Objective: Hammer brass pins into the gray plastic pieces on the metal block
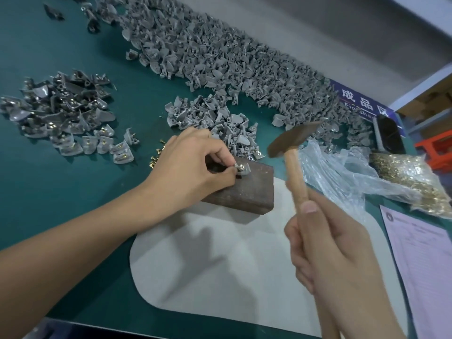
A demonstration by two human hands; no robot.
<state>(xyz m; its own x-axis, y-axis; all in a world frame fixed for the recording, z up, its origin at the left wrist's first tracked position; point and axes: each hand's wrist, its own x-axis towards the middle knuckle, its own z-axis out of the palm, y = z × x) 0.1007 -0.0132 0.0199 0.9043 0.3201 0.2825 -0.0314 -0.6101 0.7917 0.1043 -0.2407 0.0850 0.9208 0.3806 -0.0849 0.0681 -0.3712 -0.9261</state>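
Right now the left hand (195,165) is pinching a small gray plastic piece (242,168) with its thumb and fingers, holding it down on top of the metal block (247,192), and a shiny brass pin (241,166) is poking up out of the piece. The right hand (335,245) is wrapping its fingers around the wooden handle of the hammer (292,143), and the dark hammer head is hanging in the air just above and to the right of the piece, not touching it (it looks blurry, so it is probably swinging). The block is sitting on a pale mat (220,260) on the green tabletop (73,187). How far along is the job? A pile of done pieces (68,118), each showing a brass pin, is lying on the left side, so some of the work looks finished. But a much bigger heap of plain gray pieces (220,59) is stretching across the back, with a smaller bunch (212,121) just behind the block, and a clear bag full of brass pins (411,177) is waiting on the right. A few loose pins (156,157) are lying beside the left hand. So most of the job looks like it is still waiting.
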